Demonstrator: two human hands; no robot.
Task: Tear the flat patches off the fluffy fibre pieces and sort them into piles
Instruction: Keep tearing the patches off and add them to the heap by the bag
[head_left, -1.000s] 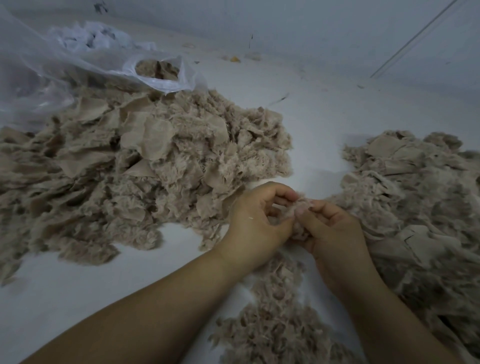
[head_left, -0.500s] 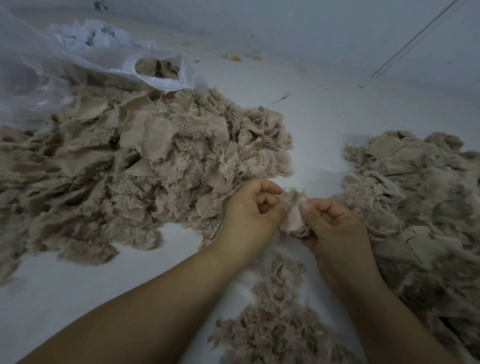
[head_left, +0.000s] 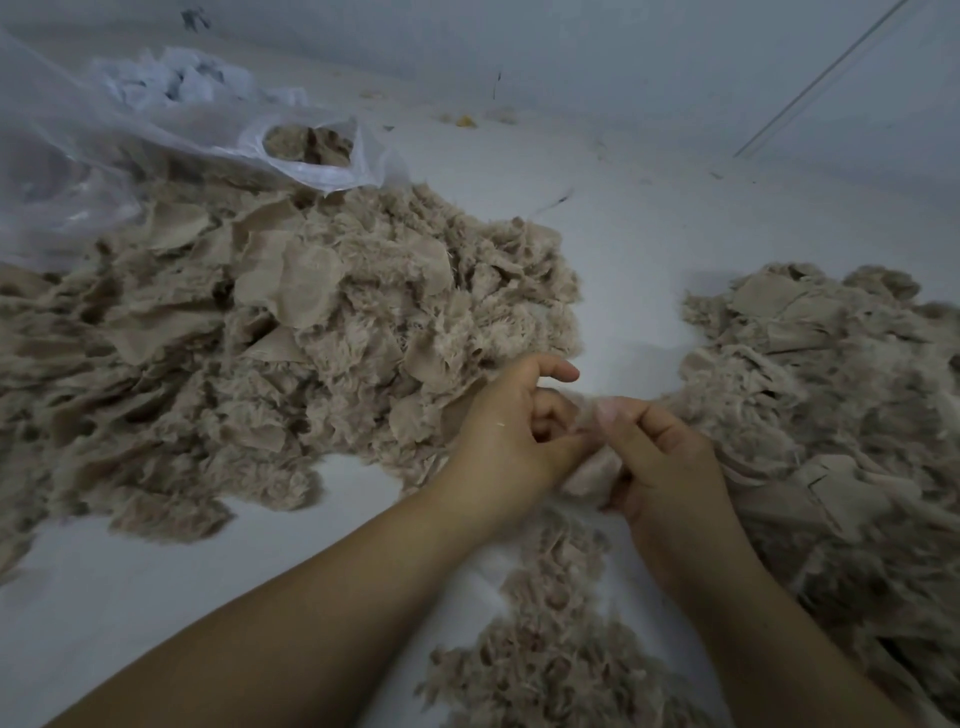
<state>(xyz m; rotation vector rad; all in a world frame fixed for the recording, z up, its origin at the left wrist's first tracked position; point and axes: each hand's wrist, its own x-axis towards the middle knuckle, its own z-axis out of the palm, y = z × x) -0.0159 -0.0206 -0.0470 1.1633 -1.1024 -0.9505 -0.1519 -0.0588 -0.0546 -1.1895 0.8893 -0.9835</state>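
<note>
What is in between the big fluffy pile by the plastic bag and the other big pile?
In the head view, the left hand and right hand pinch one fibre piece there, over bare white surface.

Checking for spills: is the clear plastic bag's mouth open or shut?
Open: the plastic bag lies on its side, and fibre pieces show through its gaping mouth.

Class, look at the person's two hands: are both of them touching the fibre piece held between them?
Touching. The head view shows the left hand and right hand each pinching the fibre piece with curled fingers.
</note>
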